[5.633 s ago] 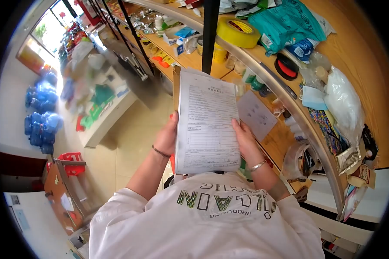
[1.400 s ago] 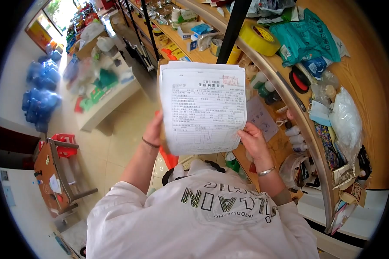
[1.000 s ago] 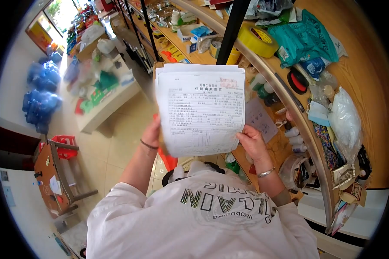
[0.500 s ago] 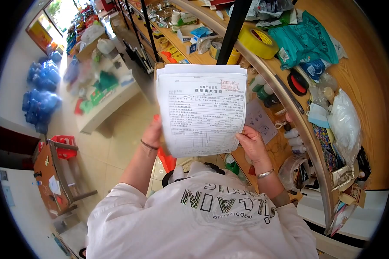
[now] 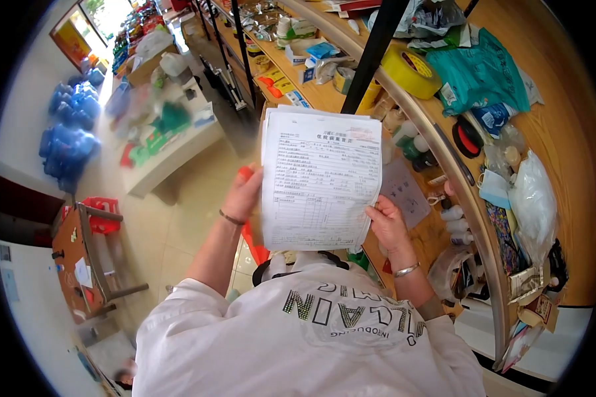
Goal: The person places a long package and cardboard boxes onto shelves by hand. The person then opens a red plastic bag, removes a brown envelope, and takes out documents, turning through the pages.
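Observation:
A stack of printed paper forms (image 5: 319, 192), with Chinese print and a faint red stamp at the top right, is held up before my chest. My right hand (image 5: 389, 225) pinches its lower right edge, thumb on the front and the other fingers curled in. At the left edge my left hand (image 5: 244, 195) grips the stack, most of its fingers hidden behind the sheets. A red-orange patch shows at a fingertip of that hand. A dark bracelet is on the left wrist, a silver bangle (image 5: 406, 269) on the right.
To the right, a curved wooden counter (image 5: 563, 132) carries a yellow tape roll (image 5: 410, 71), a teal plastic bag (image 5: 480, 69) and a clear bag (image 5: 535, 205). Small bottles stand on the shelf below. At left are a white counter (image 5: 172, 165) and a brown table (image 5: 79, 264).
The stack has shifted slightly right and down in view and turned at an angle, looking narrower. Both hands keep their places at its edges. The surroundings have shifted slightly right and down.

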Action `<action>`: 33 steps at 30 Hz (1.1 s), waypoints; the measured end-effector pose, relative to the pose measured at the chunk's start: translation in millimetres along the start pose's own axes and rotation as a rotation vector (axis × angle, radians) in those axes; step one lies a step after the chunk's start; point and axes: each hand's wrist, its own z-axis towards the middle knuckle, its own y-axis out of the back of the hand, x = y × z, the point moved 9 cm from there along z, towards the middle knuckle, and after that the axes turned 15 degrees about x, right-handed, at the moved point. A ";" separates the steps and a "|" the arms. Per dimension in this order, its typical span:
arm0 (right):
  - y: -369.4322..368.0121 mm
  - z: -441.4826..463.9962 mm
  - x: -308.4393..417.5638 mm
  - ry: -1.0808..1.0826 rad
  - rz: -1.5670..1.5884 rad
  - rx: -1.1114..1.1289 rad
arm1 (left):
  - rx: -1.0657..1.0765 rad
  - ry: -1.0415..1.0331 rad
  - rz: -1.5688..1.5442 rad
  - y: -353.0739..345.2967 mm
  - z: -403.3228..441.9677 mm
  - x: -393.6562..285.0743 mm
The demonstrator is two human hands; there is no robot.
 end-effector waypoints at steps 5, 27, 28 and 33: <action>-0.9 4.1 -3.0 -0.028 0.005 -0.022 | 0.080 0.006 0.107 -1.3 1.9 -3.8; -16.2 32.6 39.0 0.002 -0.591 -0.142 | -0.008 -0.032 0.015 6.0 -2.0 12.1; -16.4 31.6 39.8 -0.022 -0.646 -0.166 | -0.010 -0.031 0.013 6.0 -3.3 13.3; -16.4 31.5 39.0 -0.018 -0.649 -0.207 | -0.056 -0.053 0.024 22.0 -10.6 30.0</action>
